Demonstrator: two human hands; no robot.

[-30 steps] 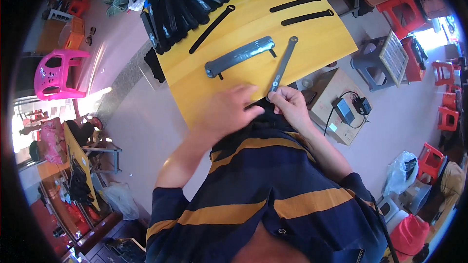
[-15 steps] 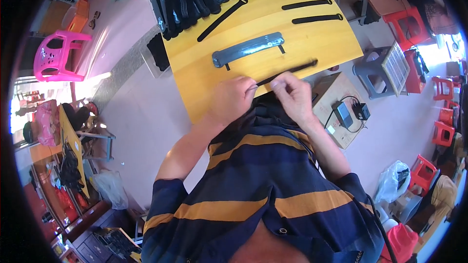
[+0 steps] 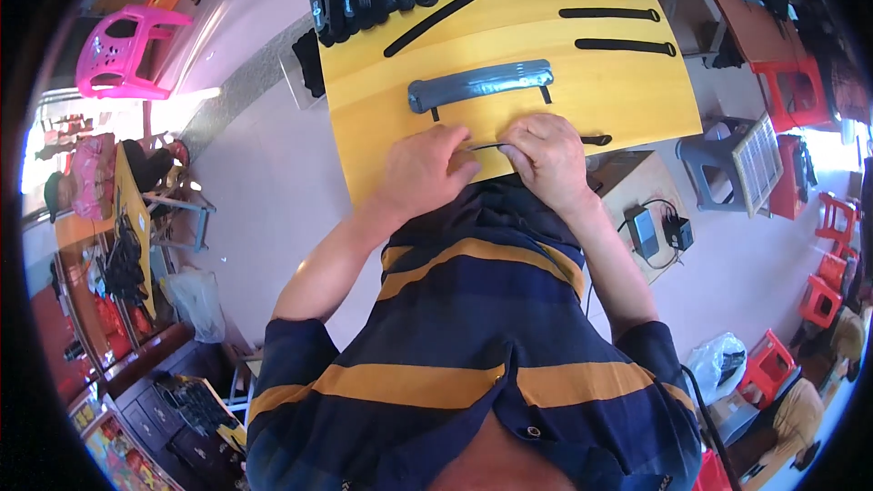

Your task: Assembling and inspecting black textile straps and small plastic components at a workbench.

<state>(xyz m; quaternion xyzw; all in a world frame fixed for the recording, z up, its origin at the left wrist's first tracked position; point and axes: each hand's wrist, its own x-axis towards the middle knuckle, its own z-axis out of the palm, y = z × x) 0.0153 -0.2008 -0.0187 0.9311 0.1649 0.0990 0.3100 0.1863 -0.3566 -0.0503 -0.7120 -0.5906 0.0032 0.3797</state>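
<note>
left hand (image 3: 431, 169) has joined right hand (image 3: 547, 156) in pinching the strap (image 3: 489, 145): held twice, its loop (image 3: 597, 140) jutting beyond the right.

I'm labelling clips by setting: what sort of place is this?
Probably a small workshop: loose black straps lie on a yellow worktable, and red plastic stools stand about the room.

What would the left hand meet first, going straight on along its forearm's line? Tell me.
The left hand, past the black strap right beside it, would probably meet the grey bundle ahead on the yellow table first; the hand's height is unclear, so it might pass over.
</note>
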